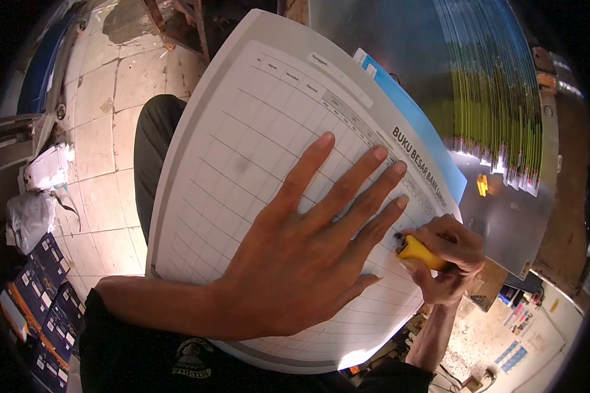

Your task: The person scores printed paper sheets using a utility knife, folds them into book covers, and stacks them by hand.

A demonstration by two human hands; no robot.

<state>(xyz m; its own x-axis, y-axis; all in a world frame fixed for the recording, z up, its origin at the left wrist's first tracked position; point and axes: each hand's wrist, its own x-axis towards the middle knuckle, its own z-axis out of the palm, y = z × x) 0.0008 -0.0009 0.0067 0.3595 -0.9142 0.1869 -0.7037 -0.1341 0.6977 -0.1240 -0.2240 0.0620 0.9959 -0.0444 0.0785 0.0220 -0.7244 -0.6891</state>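
A large white board (242, 164) printed with a table grid and the words "BUKU BESAR BANK" lies across the lap, tilted. Spread flat on its middle is my left hand (308, 242), fingers apart, holding nothing. Near the board's right edge, my right hand (446, 255) is closed round a small yellow tool (421, 253), whose dark tip meets the printed surface. The tip is partly hidden by the fingers. A blue sheet (413, 118) shows from under the board's upper right edge.
A metal-topped table (511, 229) at the right bears a fanned stack of blue-green sheets (491, 98) and a small yellow object (482, 185). Dark boxes (42, 295) and a plastic bag (31, 216) stand on the tiled floor (101, 196) at the left.
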